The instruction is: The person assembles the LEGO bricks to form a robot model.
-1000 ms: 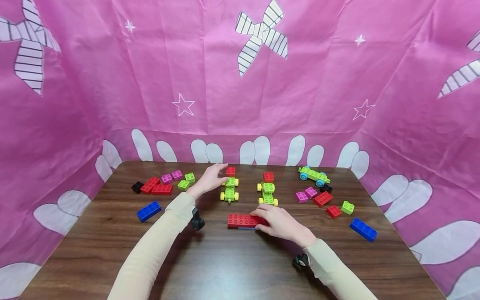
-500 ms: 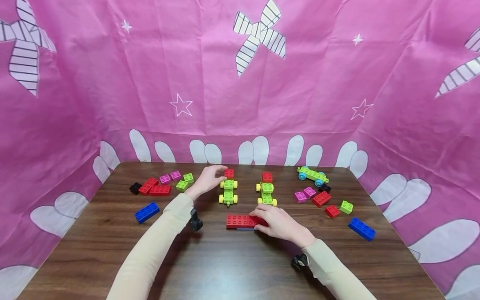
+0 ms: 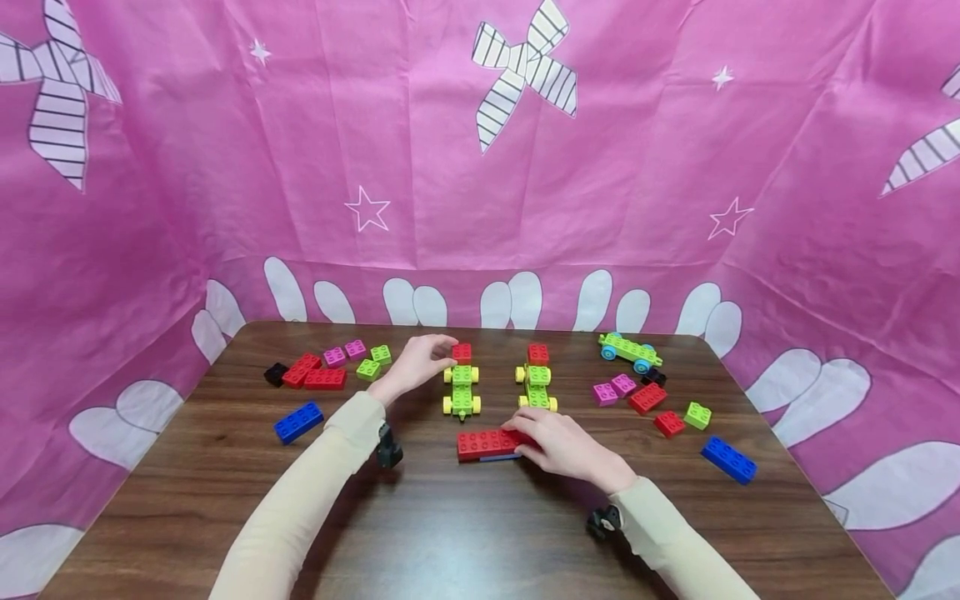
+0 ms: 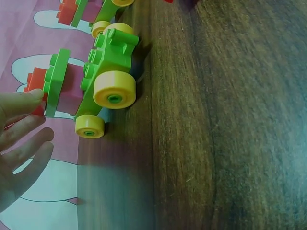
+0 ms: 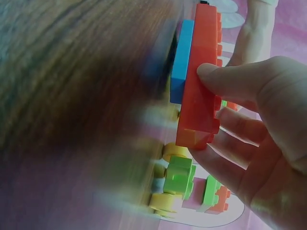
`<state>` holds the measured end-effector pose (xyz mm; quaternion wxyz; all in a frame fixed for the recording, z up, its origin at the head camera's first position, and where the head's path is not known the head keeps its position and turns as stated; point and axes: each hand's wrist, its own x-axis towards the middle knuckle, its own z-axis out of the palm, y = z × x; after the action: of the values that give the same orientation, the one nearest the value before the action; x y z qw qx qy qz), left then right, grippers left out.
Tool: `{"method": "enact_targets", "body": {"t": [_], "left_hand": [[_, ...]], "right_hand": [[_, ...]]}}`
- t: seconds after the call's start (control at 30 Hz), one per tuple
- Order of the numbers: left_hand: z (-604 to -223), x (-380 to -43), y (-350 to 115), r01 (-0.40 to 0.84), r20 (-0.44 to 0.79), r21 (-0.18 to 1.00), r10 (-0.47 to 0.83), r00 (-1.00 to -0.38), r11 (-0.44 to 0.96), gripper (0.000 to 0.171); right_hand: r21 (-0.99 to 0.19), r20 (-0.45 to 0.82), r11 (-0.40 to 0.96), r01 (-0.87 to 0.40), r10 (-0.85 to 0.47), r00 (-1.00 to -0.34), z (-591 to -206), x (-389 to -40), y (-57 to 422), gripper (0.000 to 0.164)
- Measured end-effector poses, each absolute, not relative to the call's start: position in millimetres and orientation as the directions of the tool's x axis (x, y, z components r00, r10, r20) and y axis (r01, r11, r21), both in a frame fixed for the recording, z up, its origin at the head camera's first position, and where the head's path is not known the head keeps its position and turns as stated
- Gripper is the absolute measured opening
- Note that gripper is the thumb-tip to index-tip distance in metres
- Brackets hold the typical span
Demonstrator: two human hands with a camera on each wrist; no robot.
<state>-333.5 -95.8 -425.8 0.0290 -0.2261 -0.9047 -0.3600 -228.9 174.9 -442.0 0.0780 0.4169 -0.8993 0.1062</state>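
My left hand [image 3: 422, 364] pinches the red brick [image 4: 34, 81] on top of a toy car. That car [image 4: 108, 67] has a green base and yellow wheels, with a pink brick and a green brick stacked under the red one. In the head view it stands at the middle of the table. Closer to me, my right hand [image 3: 566, 450] grips the right end of a long red brick piece [image 3: 483, 443], thumb on its near side and fingers on the far side. A blue brick [image 5: 181, 72] sits under the red piece, partly hidden in the head view.
A similar yellow-wheeled car [image 3: 537, 387] stands to the right. Loose bricks lie at the left, including a blue brick [image 3: 298, 422], and at the right, including another blue brick [image 3: 729, 459]. A green car base with blue wheels [image 3: 630, 352] is at the back right of the wooden table [image 3: 450, 533].
The left hand and its car have shifted slightly toward me. The long red piece has turned a little in the right hand, which stays nearly in place.
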Motion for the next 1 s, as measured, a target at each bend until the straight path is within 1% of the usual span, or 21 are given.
{"method": "enact_targets", "body": {"t": [0.2,0.47,0.63,0.87,1.0], "left_hand": [[-426,-331,-95,0.423,0.205,0.655,0.391,-0.897,0.626,0.036],[-426,-330,-93,0.457,0.230,0.648,0.415,-0.880,0.610,0.036],[-426,-329,-93,0.469,0.238,0.654,0.428,-0.872,0.593,0.036],[-425,-329,-89,0.467,0.228,0.648,0.433,-0.872,0.601,0.035],[-426,-330,-87,0.464,0.222,0.647,0.433,-0.874,0.605,0.035]], "right_hand": [[-0.134,0.247,0.625,-0.769,-0.731,-0.637,-435,-230,181,0.032],[-0.122,0.265,0.643,-0.756,-0.713,-0.649,-421,-238,190,0.034],[-0.109,0.289,0.659,-0.745,-0.696,-0.657,-409,-248,195,0.034],[-0.123,0.300,0.689,-0.714,-0.660,-0.688,-392,-268,202,0.031],[-0.127,0.326,0.688,-0.715,-0.651,-0.685,-387,-280,205,0.031]]}}
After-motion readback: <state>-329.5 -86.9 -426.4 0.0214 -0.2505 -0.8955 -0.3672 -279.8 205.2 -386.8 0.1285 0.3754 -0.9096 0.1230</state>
